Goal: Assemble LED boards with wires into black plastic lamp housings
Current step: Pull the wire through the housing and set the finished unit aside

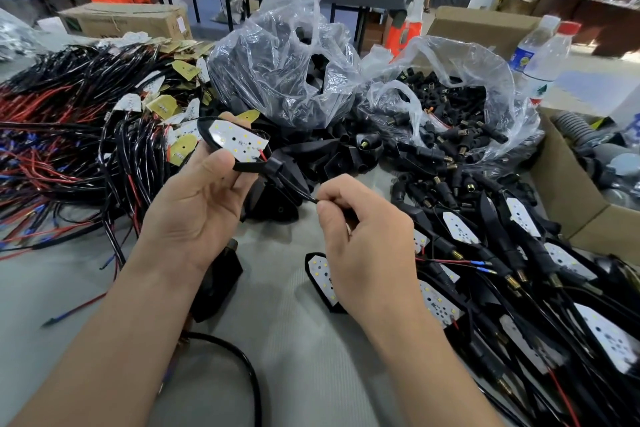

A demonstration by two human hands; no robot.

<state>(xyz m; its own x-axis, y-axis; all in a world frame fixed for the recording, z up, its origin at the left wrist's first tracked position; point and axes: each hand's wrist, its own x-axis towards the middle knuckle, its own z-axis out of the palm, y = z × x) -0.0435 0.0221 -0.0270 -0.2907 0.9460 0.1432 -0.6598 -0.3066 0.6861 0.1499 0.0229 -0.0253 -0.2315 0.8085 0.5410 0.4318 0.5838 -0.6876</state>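
Left hand (201, 198) curls round the black housing (249, 168), held up over the middle of the table (284, 340), LED board (239, 140) seated face-up in it. Housing's long axis runs far-left to near-right: pointed tip far-left, stem end aimed at the right hand (363, 232). Right hand, just beside the stem, pinches the black wire (298, 189) exiting it, other fingers curled. Next pull likely goes near-right, along that axis.
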